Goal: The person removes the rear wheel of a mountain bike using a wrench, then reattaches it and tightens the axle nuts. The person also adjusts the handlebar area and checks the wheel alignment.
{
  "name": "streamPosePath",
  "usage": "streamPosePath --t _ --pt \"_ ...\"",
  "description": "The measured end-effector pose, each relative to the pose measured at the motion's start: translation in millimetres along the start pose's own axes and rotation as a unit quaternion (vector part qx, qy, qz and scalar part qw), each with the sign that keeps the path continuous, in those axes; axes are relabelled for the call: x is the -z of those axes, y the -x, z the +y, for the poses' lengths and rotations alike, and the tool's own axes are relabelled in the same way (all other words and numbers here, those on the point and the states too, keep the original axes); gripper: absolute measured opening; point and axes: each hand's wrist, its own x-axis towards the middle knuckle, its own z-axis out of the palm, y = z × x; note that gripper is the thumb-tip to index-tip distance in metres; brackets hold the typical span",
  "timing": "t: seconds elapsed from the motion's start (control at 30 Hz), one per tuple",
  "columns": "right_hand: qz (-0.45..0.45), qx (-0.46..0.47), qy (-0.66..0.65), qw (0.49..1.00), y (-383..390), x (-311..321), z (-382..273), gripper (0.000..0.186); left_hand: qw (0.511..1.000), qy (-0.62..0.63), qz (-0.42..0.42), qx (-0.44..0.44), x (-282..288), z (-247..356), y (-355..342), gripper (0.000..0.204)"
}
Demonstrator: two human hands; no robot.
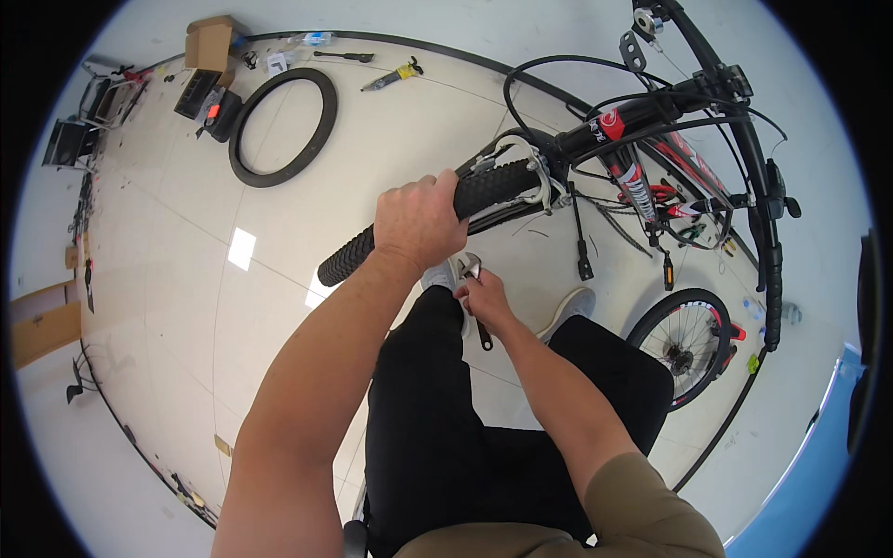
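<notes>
My left hand (420,221) is wrapped over the top of the bicycle's front tire (498,189), which has a black knobby tread. Lower down, between my legs and the wheel, my right hand (486,302) grips an adjustable wrench (485,337). The wrench's silver jaw points up toward the wheel, and its dark handle end shows below my fingers. The bicycle frame (635,181), black, red and white, extends to the right of the wheel. Silver brake arms (539,177) straddle the tire near the fork. Whether the wrench touches the wheel, I cannot tell.
A loose tire (238,139) lies on the tiled floor, near a cardboard box (210,45) and a yellow-handled tool (394,74). At the right are a detached wheel (684,349) and the handlebar (770,251). A long black tool (579,232) rests beside my shoe (569,312).
</notes>
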Motion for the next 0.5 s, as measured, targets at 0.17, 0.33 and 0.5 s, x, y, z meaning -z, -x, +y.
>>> streamPosePath --t 0.17,0.33,0.5 --pt "0.009 -0.035 0.027 0.999 -13 -13 -7 0.028 1.000 0.002 0.000 -0.002 -3 -2 -1 0.032" --pt "0.022 -0.068 -0.006 0.997 -24 -27 -4 0.028 1.000 -0.004 -0.006 0.002 -4 -3 -2 0.036" --pt "0.051 -0.036 -0.043 0.997 -41 -35 12 0.028 1.000 -0.002 0.008 -0.002 -4 -1 -3 0.034"
